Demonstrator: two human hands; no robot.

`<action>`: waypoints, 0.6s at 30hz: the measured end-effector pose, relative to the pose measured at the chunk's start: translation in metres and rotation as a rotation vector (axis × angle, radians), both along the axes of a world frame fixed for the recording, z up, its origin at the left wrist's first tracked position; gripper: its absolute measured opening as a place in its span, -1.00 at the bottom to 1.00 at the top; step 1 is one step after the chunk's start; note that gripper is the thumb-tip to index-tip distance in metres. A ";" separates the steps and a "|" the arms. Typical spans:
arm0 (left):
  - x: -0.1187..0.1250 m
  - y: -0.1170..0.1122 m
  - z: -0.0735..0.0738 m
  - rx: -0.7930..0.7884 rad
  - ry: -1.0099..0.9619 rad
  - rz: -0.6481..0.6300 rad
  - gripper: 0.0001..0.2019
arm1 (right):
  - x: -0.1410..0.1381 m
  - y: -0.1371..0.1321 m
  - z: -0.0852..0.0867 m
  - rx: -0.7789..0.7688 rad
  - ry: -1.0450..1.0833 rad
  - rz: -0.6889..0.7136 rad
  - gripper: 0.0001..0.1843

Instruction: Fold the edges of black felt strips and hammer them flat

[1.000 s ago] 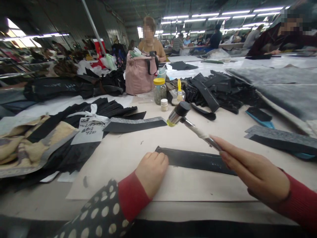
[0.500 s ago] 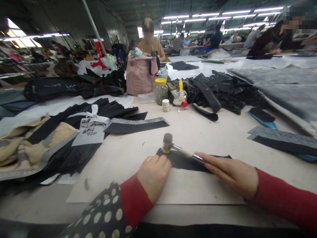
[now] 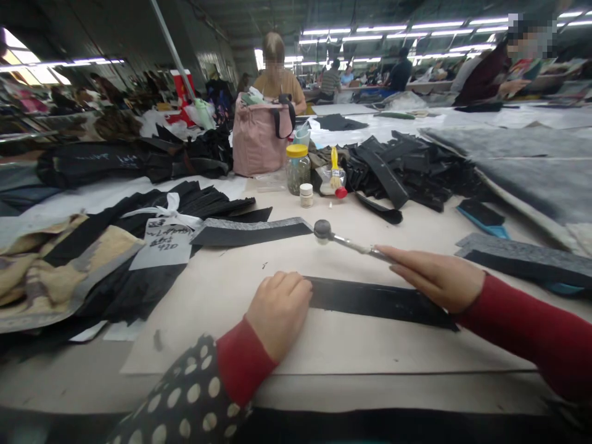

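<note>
Grips a soft-faced hammer (image 3: 346,243) in the closed fingers of the right hand (image 3: 439,277), with its head raised above the pale sheet (image 3: 217,308). Rests the left hand (image 3: 280,313), with bent fingers, on the left end of a black strip (image 3: 370,300) lying flat across that sheet; cannot tell whether pinching or only pressing it.

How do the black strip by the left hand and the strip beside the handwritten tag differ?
The black strip shows only black on top; the other strip has a speckled grey band along its far edge.
The left hand covers one end of the black strip, while no hand touches the other strip.
The black strip lies nearer the camera; the other strip lies farther back.
Both are long and narrow.
</note>
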State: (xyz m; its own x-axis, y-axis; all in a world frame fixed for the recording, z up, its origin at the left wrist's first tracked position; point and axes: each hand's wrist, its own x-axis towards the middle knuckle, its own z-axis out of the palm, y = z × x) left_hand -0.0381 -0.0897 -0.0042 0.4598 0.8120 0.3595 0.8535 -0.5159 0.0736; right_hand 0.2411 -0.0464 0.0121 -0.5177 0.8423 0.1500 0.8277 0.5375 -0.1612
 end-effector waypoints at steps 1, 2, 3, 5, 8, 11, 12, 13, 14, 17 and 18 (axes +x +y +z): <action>0.000 0.001 -0.001 0.008 -0.023 -0.002 -0.83 | 0.006 0.012 0.000 0.045 -0.074 -0.014 -0.53; 0.000 0.003 -0.003 0.009 -0.033 -0.007 -0.80 | 0.011 0.024 -0.001 0.074 -0.149 -0.017 -0.53; 0.000 0.004 -0.005 0.000 -0.031 -0.019 -0.77 | 0.014 0.033 -0.002 0.092 -0.217 -0.008 -0.53; 0.000 0.006 -0.009 -0.036 -0.010 -0.046 -0.74 | 0.015 0.044 -0.005 0.137 -0.297 0.011 -0.57; 0.003 0.010 -0.010 -0.079 0.014 -0.072 -0.74 | -0.008 0.034 -0.006 0.221 -0.211 0.051 -0.62; 0.004 0.011 -0.007 -0.093 0.045 -0.084 -0.75 | -0.050 0.010 -0.007 0.125 -0.010 0.242 -0.67; 0.004 0.010 -0.006 -0.098 0.063 -0.085 -0.75 | -0.064 0.003 -0.008 0.075 0.012 0.279 -0.70; 0.005 0.010 -0.005 -0.103 0.084 -0.082 -0.76 | -0.076 -0.001 -0.010 0.033 0.018 0.297 -0.72; 0.005 0.008 -0.004 -0.106 0.107 -0.077 -0.76 | -0.086 -0.004 -0.012 -0.004 0.015 0.307 -0.74; 0.007 0.004 -0.001 -0.102 0.178 -0.062 -0.74 | -0.102 -0.006 -0.018 -0.031 -0.033 0.300 -0.78; 0.009 0.003 0.001 -0.100 0.202 -0.061 -0.73 | -0.104 -0.006 -0.019 -0.015 -0.061 0.287 -0.79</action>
State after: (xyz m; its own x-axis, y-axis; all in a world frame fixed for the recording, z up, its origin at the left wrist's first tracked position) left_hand -0.0293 -0.0866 -0.0034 0.5633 0.8077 0.1743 0.8237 -0.5655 -0.0418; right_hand 0.1374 -0.0522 -0.0071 -0.7426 0.6622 0.1001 0.6509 0.7488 -0.1249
